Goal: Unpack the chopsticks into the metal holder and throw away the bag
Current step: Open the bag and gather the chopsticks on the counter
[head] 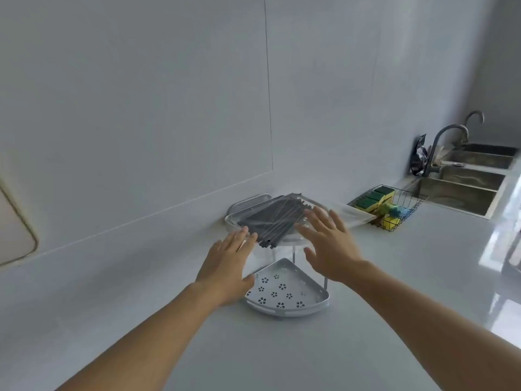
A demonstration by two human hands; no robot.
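Grey chopsticks (270, 218) lie in a flat bundle across the top tier of the metal holder (284, 294), a two-tier corner rack parked at the desk's (366, 320) back corner where the two walls meet. Makes sense: the corner keeps it braced on two sides.

My left hand (228, 266) has its grip released, palm down, fingertips touching the near ends of the sticks, likely squaring up the bundle. My right hand (329, 244) is also released, fingers spread, at the right side of the pile; can't tell if it actually touches. Neither hand holds anything.

Clear bag (352, 214) lies on the desk just right of the rack, against the wire basket (394, 207). It looks empty; disposal not done yet.

Counts:
- chopsticks: too overlapped to count
- rack tiers: 2, lower one empty
- bag: 1
- green-and-yellow sponges (375, 197) in the basket: at least 3, partly hidden
- taps by the sink (465, 193): 2
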